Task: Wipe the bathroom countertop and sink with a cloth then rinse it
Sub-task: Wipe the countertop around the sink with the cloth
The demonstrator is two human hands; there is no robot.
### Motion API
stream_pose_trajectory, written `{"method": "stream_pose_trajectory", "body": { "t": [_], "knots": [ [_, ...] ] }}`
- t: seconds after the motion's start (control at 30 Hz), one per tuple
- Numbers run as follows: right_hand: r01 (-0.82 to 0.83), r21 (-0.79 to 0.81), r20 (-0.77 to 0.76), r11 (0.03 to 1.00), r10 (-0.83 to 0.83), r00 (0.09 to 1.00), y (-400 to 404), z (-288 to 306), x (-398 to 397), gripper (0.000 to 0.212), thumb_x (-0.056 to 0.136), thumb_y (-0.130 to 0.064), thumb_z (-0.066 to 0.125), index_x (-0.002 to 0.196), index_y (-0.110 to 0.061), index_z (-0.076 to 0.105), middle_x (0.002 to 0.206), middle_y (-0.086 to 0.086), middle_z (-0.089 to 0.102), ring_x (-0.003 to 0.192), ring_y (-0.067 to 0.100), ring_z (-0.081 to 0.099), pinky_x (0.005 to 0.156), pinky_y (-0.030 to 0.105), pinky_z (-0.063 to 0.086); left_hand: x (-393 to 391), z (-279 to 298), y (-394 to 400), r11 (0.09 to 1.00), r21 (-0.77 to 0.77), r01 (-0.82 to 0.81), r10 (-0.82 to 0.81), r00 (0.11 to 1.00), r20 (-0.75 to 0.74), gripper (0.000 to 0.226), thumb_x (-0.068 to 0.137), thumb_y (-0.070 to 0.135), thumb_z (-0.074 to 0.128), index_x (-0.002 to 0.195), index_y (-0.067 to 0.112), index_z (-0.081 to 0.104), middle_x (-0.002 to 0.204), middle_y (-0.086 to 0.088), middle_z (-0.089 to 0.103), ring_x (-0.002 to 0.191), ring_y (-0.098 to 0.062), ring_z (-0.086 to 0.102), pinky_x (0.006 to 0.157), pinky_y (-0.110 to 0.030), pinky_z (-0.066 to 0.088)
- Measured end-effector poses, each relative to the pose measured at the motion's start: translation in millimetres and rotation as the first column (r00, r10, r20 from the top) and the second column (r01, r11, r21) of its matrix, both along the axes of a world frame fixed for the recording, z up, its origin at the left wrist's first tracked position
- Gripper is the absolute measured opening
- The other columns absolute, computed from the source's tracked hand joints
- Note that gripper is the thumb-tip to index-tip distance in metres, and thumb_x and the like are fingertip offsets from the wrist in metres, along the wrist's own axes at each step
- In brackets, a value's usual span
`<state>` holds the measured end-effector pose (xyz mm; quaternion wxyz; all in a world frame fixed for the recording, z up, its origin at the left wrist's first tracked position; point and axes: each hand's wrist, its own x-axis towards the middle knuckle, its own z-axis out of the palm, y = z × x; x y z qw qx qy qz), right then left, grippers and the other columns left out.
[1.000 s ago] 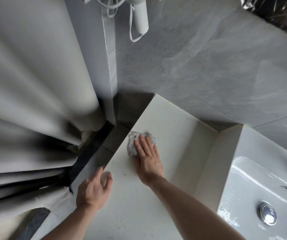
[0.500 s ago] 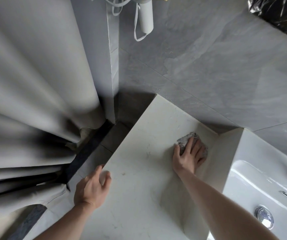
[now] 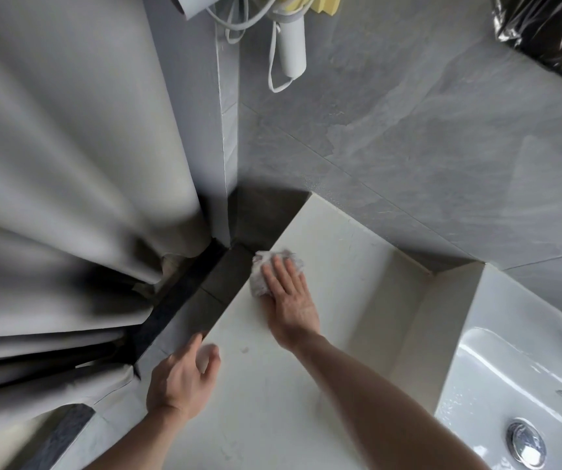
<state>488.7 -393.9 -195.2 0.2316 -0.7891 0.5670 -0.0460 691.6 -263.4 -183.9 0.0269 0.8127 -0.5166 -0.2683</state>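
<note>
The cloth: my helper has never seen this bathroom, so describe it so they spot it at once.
Start at the pale countertop left of the white sink. At its left edge, beside the curtain, the right hand presses flat on the cloth. It is a small crumpled greyish-white wad, the only soft thing on the smooth counter.

**Occlusions, crops, blur**

Cloth [image 3: 259, 276]: about half covered by the right hand [image 3: 289, 300]'s flat fingers; its edges are smeared, weave unreadable.
Sink [image 3: 517, 385]: cut by the frame at 3–5 o'clock; drain plug [image 3: 526, 444] partly cropped at the bottom edge.
Hair dryer [image 3: 291, 45]: top cropped at 12 o'clock.
Curtain [image 3: 69, 164]: folds motion-blurred, running off at 9 o'clock.
Left hand [image 3: 181, 381]: fingertips curl down, hidden from view.
Both forearms exit at 6 o'clock.
</note>
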Motion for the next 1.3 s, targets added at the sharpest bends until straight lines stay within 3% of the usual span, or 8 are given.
{"method": "stream_pose_trajectory", "body": {
  "t": [0.17,0.27,0.43,0.6,0.73,1.0,1.13,1.3],
  "knots": [
    [0.318,-0.083,-0.125,0.944,-0.327,0.937,-6.2,-3.4,-92.8,0.064,0.103,-0.044,0.043,0.161,-0.021,0.028,0.172,0.004,0.016,0.159,0.028,0.005,0.128,0.047,0.012,-0.8,0.3,0.1,1.000,-0.007,0.003,-0.003,1.000,0.009,0.044,0.093,0.059,0.039,0.124,0.033,0.056,0.119,0.004,0.071,0.103,-0.028,0.068,0.081,-0.037,0.050],
    [0.456,-0.082,-0.224,0.886,-0.463,0.858,-4.9,3.7,-138.5,0.067,0.100,-0.047,0.044,0.161,-0.023,0.029,0.170,0.008,0.019,0.158,0.030,0.010,0.128,0.047,0.010,-1.4,1.7,-0.1,1.000,-0.011,-0.002,0.002,1.000,0.000,0.044,0.093,0.058,0.039,0.125,0.033,0.055,0.116,0.003,0.072,0.100,-0.029,0.068,0.079,-0.037,0.051],
    [0.574,-0.055,-0.250,0.817,-0.568,0.784,-17.4,6.6,-162.6,0.076,0.094,-0.055,0.036,0.162,-0.024,0.024,0.171,0.014,0.012,0.156,0.037,0.009,0.126,0.051,0.009,-0.1,0.4,0.9,1.000,-0.005,0.004,-0.004,1.000,-0.001,0.046,0.091,0.061,0.034,0.123,0.034,0.053,0.114,0.003,0.073,0.098,-0.028,0.068,0.078,-0.035,0.050],
    [0.730,0.025,-0.242,0.683,-0.704,0.667,-43.4,2.4,-129.5,0.080,0.097,-0.068,0.037,0.163,-0.032,0.011,0.172,-0.001,0.004,0.156,0.038,-0.003,0.121,0.066,0.002,-2.1,2.8,-0.9,1.000,-0.016,0.016,-0.016,1.000,0.013,0.043,0.094,0.056,0.039,0.125,0.032,0.055,0.117,0.002,0.072,0.099,-0.029,0.068,0.078,-0.035,0.050],
    [0.707,0.029,-0.252,0.706,-0.680,0.689,-66.3,2.4,-95.2,0.083,0.095,-0.072,0.031,0.163,-0.031,0.008,0.173,0.000,0.001,0.156,0.038,-0.007,0.121,0.066,0.001,-1.1,2.8,-0.5,1.000,0.002,-0.001,0.001,1.000,0.005,0.046,0.093,0.060,0.035,0.127,0.034,0.052,0.118,0.003,0.071,0.102,-0.028,0.067,0.080,-0.036,0.050],
    [0.280,0.008,-0.088,0.960,-0.278,0.957,-72.9,7.4,-13.5,0.064,0.099,-0.042,0.044,0.158,-0.025,0.027,0.170,0.004,0.014,0.157,0.035,-0.004,0.127,0.052,0.004,-2.5,5.8,-0.8,1.000,-0.002,-0.006,0.006,1.000,-0.004,0.043,0.094,0.057,0.037,0.128,0.035,0.052,0.116,0.004,0.072,0.101,-0.027,0.068,0.080,-0.034,0.050],
    [0.227,0.027,-0.141,0.973,-0.222,0.965,-81.4,11.2,-36.3,0.064,0.099,-0.050,0.041,0.158,-0.029,0.026,0.170,-0.001,0.013,0.158,0.027,-0.002,0.128,0.049,0.004,-2.5,6.8,-2.8,1.000,-0.005,-0.012,0.012,1.000,-0.006,0.044,0.094,0.057,0.038,0.130,0.035,0.052,0.117,0.004,0.072,0.104,-0.027,0.067,0.082,-0.034,0.050],
    [0.494,0.010,-0.271,0.869,-0.473,0.838,-73.4,10.4,-121.0,0.068,0.100,-0.058,0.035,0.159,-0.028,0.021,0.171,-0.001,0.009,0.157,0.028,0.001,0.123,0.056,0.011,-2.4,8.0,-1.5,1.000,-0.009,0.002,-0.002,1.000,-0.009,0.036,0.094,0.056,0.039,0.118,0.034,0.054,0.112,0.002,0.073,0.101,-0.027,0.067,0.078,-0.035,0.050]
  ]
}}
